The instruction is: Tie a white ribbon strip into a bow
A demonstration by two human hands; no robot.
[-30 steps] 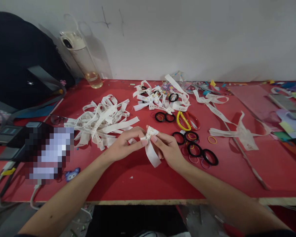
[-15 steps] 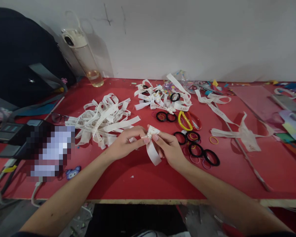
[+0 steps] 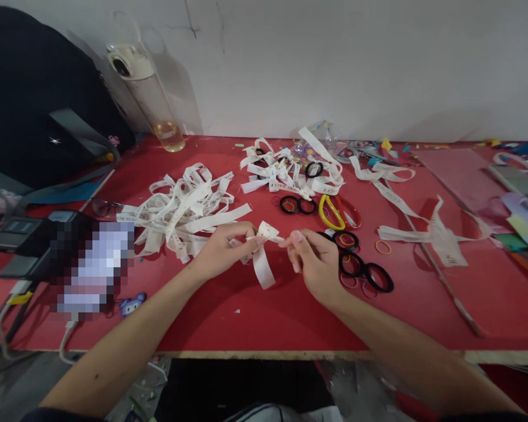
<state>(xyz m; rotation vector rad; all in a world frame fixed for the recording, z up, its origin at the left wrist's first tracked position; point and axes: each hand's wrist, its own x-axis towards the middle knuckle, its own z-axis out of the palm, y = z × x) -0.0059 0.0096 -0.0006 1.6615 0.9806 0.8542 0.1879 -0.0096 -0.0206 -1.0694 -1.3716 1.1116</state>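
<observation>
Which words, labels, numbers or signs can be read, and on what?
"LOVE": a white ribbon in the back pile; letters after it unclear.
"YOU": a ribbon end at the left pile; preceding word unclear.
Too small or blurred: print on the held ribbon, the loose ribbon and the small display.
Pixelated screen: unreadable.

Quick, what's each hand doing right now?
Left hand: closed, holding the white ribbon.
Right hand: curled, at the ribbon's side; whether it grips it can't be told.
</observation>
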